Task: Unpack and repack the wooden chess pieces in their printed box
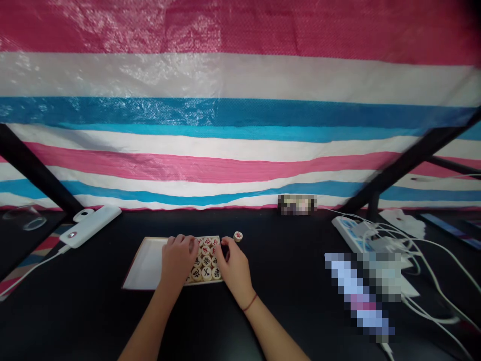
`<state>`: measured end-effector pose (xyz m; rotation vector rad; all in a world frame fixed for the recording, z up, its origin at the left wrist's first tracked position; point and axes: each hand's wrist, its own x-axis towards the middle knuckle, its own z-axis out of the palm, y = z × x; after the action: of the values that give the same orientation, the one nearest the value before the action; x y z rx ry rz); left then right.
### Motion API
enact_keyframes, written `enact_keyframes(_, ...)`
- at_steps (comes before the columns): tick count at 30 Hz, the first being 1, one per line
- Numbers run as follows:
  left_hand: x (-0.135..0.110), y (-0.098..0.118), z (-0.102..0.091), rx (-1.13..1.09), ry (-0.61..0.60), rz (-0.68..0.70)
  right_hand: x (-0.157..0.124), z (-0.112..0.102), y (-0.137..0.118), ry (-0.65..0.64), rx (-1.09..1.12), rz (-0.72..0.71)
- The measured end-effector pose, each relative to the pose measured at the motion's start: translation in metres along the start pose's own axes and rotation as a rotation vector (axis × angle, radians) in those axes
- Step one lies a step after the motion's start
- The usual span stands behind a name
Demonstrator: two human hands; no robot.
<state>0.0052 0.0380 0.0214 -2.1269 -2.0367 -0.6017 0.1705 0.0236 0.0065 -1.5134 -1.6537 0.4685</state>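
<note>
A shallow box (pixel 217 282) of round Chinese chess pieces (pixel 206 261) lies on the black table, its white-lined lid (pixel 145 265) spread open to the left. Red-marked pieces fill the far rows and black-marked ones the near rows. My left hand (pixel 178 258) rests over the left part of the box, hiding pieces there; its fingers bend over, with nothing visible in them. At the box's right edge is my right hand (pixel 236 263), thumb and forefinger apart, the thumb by the end pieces. One loose red-marked chess piece (pixel 238 236) lies just beyond the right hand.
A white power bank (pixel 92 225) with a cable lies at the back left. On the right are a power strip (pixel 347 233), tangled white cables (pixel 432 245) and a blurred-out long object (pixel 356 293). Another blurred object (pixel 296 204) stands by the striped sheet (pixel 240 150).
</note>
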Motion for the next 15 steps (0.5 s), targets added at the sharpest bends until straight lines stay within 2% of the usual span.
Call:
enact_keyframes(8, -0.001, 0.011, -0.005, -0.016, -0.103, -0.045, 0.0, 0.0, 0.001, -0.058, 0.035, 0.015)
enact_keyframes(15, -0.002, 0.015, 0.0, -0.001, -0.059, -0.04, 0.001, 0.002, 0.003, -0.045, 0.064, -0.017)
